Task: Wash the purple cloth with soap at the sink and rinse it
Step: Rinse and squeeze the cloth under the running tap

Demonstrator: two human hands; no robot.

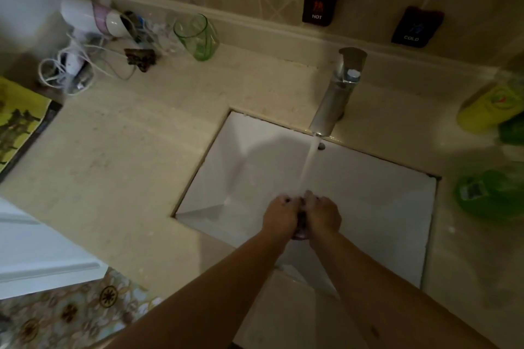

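Where the pale stone counter (119, 156) is cut out for the single white sink (368, 193), both forearms reach in from the near edge and meet over the middle of the basin. One tap (337, 93) stands at the sink's far edge, and its one stream of water (307, 167) falls straight onto the hands. The left hand (279, 217) and right hand (324, 215) are pressed together, fingers curled, clamped on the one purple cloth (301, 228). Only a dark, bunched strip of it shows in the gap between the palms and just below them, so its long axis cannot be told. It lies equally close to both hands, directly under the stream, and whitish lather shows on the fingertips (310, 200). I judge this to be rinsing or scrubbing, with the next squeeze needing the wad kept in the water's path. By the sink's right edge sit three green-yellow containers (487, 108), blurred; one green glass (198, 37) stands at the counter's back edge.
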